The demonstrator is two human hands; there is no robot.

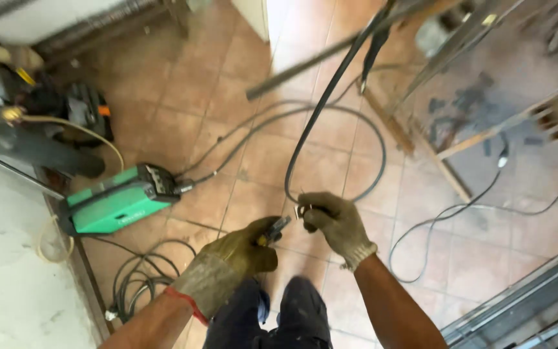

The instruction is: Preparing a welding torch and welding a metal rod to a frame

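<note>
Lying near coiled cables [138, 281], green welder [119, 201] flanks gloved hands [292, 236].

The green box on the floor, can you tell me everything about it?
The green box-shaped machine lies on the brown tiled floor, at the left, beside a pale wall. Its casing looks like hard plastic or metal, with a black end panel carrying knobs. Black cables plug into that end and trail away. Neither gloved hand touches it.
</note>
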